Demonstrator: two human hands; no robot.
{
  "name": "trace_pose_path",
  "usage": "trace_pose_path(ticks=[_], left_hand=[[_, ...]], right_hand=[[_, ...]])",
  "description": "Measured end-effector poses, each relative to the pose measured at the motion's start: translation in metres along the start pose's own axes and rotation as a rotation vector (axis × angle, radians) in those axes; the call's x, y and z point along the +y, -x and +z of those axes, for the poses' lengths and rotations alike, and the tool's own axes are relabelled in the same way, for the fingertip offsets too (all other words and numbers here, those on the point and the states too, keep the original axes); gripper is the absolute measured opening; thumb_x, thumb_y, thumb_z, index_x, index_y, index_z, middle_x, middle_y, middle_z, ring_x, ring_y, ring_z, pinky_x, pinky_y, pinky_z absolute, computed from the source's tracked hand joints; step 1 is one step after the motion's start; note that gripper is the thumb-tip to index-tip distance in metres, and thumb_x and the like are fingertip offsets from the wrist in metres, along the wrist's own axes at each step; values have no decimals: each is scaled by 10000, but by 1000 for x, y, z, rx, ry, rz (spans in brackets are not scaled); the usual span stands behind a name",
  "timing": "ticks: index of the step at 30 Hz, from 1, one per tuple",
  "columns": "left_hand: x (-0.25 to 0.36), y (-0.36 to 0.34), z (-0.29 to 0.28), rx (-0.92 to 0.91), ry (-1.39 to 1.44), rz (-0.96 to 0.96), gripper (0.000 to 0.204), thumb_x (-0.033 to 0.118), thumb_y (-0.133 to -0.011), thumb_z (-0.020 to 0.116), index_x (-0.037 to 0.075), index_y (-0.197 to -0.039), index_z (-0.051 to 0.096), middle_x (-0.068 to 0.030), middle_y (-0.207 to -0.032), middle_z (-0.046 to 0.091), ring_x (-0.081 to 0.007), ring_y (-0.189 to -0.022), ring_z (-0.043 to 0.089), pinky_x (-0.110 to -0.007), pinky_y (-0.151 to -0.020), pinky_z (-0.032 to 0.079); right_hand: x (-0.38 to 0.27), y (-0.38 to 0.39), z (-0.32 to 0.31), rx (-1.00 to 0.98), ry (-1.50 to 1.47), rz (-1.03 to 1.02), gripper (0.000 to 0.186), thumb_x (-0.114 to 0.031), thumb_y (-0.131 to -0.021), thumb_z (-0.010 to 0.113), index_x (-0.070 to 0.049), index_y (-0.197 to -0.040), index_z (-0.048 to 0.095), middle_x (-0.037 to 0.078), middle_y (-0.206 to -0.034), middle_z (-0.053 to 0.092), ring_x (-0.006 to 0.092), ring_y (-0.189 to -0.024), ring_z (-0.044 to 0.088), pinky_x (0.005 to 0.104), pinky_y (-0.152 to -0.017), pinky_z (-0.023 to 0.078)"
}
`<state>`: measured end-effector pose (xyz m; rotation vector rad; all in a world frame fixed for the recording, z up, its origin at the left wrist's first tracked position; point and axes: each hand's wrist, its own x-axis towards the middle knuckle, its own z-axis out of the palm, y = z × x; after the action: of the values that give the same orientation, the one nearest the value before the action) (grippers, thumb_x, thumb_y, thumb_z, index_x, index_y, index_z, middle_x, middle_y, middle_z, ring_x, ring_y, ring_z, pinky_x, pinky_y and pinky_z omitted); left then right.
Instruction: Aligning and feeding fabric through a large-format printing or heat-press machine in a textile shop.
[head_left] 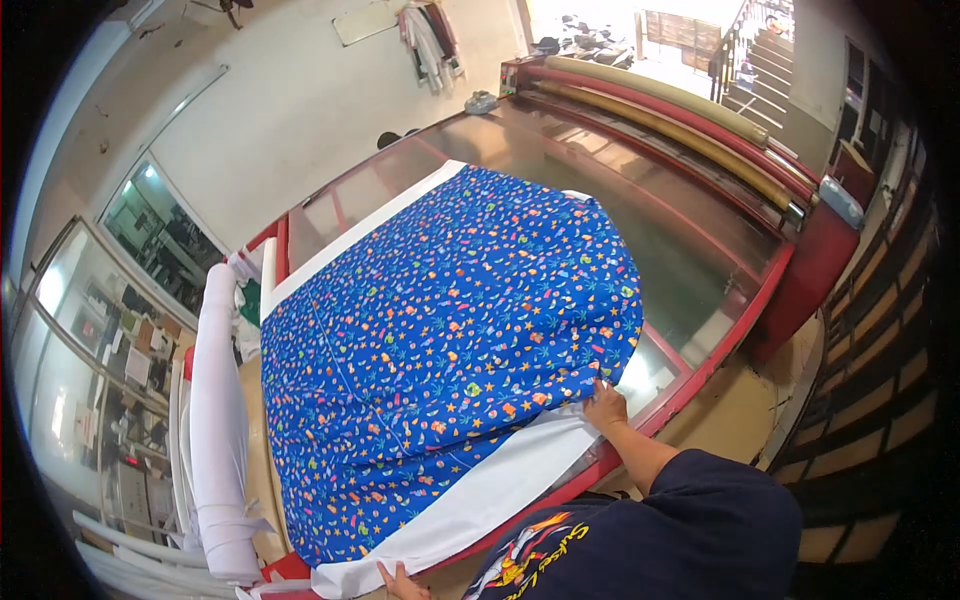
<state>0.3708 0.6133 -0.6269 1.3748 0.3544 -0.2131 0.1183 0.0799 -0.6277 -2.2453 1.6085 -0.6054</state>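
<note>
Pinching the edge of a blue printed cloth (pixel 450 320) between its fingertips, the right hand (pixel 605 408) sits at four o'clock from the middle of the view. Near half past six, cut by the lower edge, the left hand (pixel 403 584) has its fingers spread apart beside a white cloth (pixel 490 490); whether it touches that cloth, I cannot tell. The blue cloth lies over the middle of a red-framed table (pixel 660 240), creased toward six o'clock, with white cloth showing past its five-to-seven and ten o'clock edges. A thick white roll (pixel 220 430) is at eight o'clock. Long rollers (pixel 670 122) stretch across half past one, and clothes (pixel 430 45) hang just short of twelve.
</note>
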Motion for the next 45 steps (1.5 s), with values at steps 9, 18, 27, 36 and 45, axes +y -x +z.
trace_pose_path(ticks=[9, 18, 27, 36, 45], left_hand=[[21, 22, 3, 83, -157, -104, 690, -37, -862, 572, 180, -1483, 364, -115, -1258, 568, -208, -951, 608, -298, -619, 482], [2, 5, -3, 156, -171, -90, 684, 16, -849, 635, 219, -1461, 408, -27, -1067, 611, -105, -751, 549, -247, -548, 418], [-9, -2, -12, 173, -204, 10, 657, 5, -828, 649, 150, -1437, 449, -27, -1021, 621, -104, -723, 549, -266, -548, 455], [2, 15, -9, 202, -163, -43, 657, -1, -801, 687, 152, -1410, 493, -16, -952, 639, -77, -635, 518, -247, -486, 429], [14, 12, 8, 212, -144, -17, 662, 35, -817, 688, 156, -1430, 468, 4, -906, 612, -66, -609, 464, -239, -504, 402]], right_hand=[[-9, -1, -7, -40, 38, -14, 390, -255, -780, 628, -66, -1115, 564, 225, -929, 636, 412, -811, 643, 494, -747, 529], [3, -2, 6, 21, 9, -26, 478, -250, -766, 656, -79, -1206, 580, 231, -1008, 618, 423, -855, 638, 494, -771, 517], [13, -5, 23, 74, 44, -98, 532, -204, -776, 645, -34, -1268, 538, 228, -1040, 633, 413, -913, 632, 470, -801, 512], [3, 4, 8, 36, 26, -46, 488, -159, -764, 654, 13, -1214, 575, 252, -1061, 639, 429, -950, 617, 461, -852, 494], [0, -9, 14, 58, 57, -60, 487, -191, -779, 663, 21, -1208, 572, 261, -1087, 632, 437, -969, 611, 469, -866, 486]])
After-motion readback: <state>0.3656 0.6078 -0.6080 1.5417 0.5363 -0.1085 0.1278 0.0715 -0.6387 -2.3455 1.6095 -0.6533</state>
